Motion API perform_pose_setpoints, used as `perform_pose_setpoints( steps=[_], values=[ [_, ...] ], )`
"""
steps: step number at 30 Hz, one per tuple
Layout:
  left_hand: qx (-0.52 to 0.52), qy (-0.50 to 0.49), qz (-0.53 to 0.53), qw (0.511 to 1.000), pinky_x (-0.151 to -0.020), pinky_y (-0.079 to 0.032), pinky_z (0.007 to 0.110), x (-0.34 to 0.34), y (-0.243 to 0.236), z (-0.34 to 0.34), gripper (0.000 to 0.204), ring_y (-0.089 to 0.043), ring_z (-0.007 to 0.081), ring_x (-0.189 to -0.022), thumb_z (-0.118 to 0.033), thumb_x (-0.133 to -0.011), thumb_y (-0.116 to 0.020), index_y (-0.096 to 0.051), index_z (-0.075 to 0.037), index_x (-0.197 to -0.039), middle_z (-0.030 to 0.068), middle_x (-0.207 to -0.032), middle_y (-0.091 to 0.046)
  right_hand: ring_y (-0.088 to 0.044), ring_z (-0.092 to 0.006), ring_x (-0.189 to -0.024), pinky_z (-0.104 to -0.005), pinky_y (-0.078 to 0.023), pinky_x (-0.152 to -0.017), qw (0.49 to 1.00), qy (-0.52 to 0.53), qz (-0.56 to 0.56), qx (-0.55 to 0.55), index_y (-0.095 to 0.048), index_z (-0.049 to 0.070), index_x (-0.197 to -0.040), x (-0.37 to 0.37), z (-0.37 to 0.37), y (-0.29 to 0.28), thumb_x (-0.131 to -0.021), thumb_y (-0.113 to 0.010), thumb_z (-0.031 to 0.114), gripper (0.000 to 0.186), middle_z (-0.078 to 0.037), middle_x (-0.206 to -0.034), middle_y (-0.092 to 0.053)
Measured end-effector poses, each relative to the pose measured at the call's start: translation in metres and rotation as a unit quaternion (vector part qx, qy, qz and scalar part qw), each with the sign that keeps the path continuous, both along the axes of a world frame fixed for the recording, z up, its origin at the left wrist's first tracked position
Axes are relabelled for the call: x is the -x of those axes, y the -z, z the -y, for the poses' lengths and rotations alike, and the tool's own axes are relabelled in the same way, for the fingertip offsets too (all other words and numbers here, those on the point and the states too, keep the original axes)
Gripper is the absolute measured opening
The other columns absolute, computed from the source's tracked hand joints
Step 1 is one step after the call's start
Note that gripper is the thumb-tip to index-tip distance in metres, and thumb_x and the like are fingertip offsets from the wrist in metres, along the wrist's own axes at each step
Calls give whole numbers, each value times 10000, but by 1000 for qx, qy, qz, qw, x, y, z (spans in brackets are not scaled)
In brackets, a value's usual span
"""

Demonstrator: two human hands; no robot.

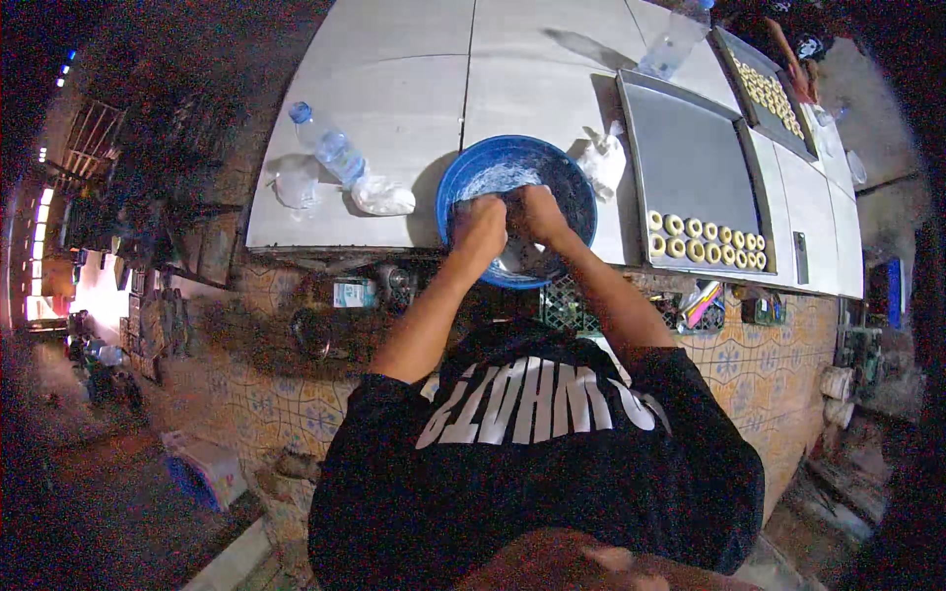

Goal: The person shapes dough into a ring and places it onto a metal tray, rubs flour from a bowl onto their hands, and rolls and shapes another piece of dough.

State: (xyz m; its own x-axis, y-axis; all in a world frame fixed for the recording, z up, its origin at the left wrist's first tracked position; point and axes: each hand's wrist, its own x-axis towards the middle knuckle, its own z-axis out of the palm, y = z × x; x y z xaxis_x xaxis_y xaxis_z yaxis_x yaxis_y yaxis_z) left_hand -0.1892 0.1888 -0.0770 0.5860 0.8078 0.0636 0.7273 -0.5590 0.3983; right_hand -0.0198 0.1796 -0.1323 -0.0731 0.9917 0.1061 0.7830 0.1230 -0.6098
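A round blue basin (461, 160) stands at the front edge of the white tabletop, its inside streaked with white along the far wall. Both my hands reach down into it, side by side. My left hand (480, 229) is closed, knuckles up, in the left half of the basin. Close beside it, my right hand (541, 216) is also closed, its fingers pointing down. Whatever the fingers grip is hidden beneath the hands.
Left of the basin are a clear plastic bottle (335, 153) and a white bag (382, 196). Another white bag (603, 164) lies to the right, beside a metal tray (690, 148) with rows of dough rings (696, 229). Farther right, a person's arm (783, 49) is near a second ring-filled tray (764, 91).
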Motion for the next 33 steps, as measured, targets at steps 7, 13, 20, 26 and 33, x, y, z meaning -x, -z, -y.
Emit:
perform_pose_setpoints(
  steps=[7,13,20,26,33],
  values=[
    [-1,18,36,999,-820,-574,522,10,14,-3,87,-702,464,-924,-16,-786,-670,-710,57,-810,291,-928,-696,-712,-427,-878,-457,-563,-762,981,190,-21,-30,-759,-3,-1012,-6,-20,-46,-826,-710,76,208,-273,-964,-715],
    [236,-107,296,919,-814,-564,448,15,-11,-29,475,-734,361,-928,-393,-997,-646,-706,66,-1103,245,-988,-740,-708,-142,-872,-304,-553,-802,968,139,-206,21,-732,-44,-1151,-19,-4,-52,-922,-740,118,281,-96,-953,-770],
    [312,-54,416,853,-847,-503,306,30,-23,-49,382,-668,150,-965,-361,-1039,-596,-700,-42,-1220,44,-1038,-743,-661,-107,-812,-259,-532,-726,884,202,-421,7,-696,15,-1117,-8,23,-85,-986,-721,170,205,-32,-935,-708],
    [500,-75,554,661,-896,-533,314,23,-13,-32,333,-673,183,-943,-300,-1040,-579,-697,-25,-1184,83,-1092,-723,-715,-174,-851,-333,-572,-768,897,264,-354,-27,-697,-23,-1179,24,50,-99,-960,-694,72,239,-125,-1033,-757],
    [654,-47,605,451,-1011,-507,358,10,-43,-19,344,-655,196,-1147,-250,-1075,-509,-647,-6,-1275,95,-1246,-696,-718,-372,-1000,-420,-569,-876,956,190,-121,-190,-692,2,-1233,65,61,-135,-898,-737,52,341,-207,-1104,-722]
  ],
)
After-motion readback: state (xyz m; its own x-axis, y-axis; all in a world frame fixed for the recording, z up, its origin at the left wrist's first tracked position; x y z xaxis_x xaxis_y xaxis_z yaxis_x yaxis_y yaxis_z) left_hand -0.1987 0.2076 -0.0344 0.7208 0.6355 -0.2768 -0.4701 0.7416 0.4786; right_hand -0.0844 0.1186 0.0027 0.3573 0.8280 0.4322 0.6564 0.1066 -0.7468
